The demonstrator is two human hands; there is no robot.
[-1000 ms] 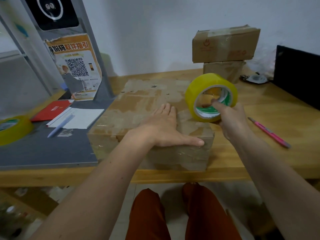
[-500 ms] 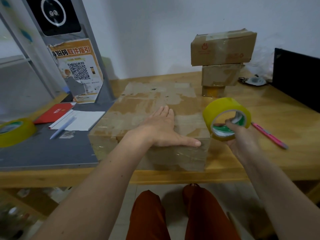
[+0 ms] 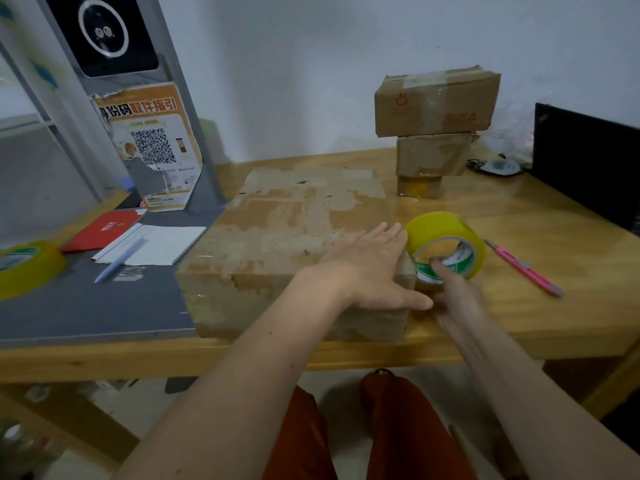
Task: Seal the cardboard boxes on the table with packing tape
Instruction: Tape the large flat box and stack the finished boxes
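A large flat cardboard box (image 3: 284, 237), worn and patched with old tape, lies in the middle of the wooden table (image 3: 519, 306). My left hand (image 3: 367, 271) rests flat and spread on its near right corner. My right hand (image 3: 450, 289) grips a yellow tape roll (image 3: 445, 247) with a finger through the core, holding it low against the box's right side at the near corner. Two smaller cardboard boxes (image 3: 436, 102) are stacked at the back right on a small yellowish object.
A pink utility knife (image 3: 523, 266) lies right of the roll. A second yellow tape roll (image 3: 24, 268) sits at the far left on a grey mat, near a notepad with a pen (image 3: 121, 259) and a red card. A black screen (image 3: 588, 161) stands at the right.
My right hand has lowered the tape roll from above the box's far right down to its near right side. My left hand stayed pressed on the box.
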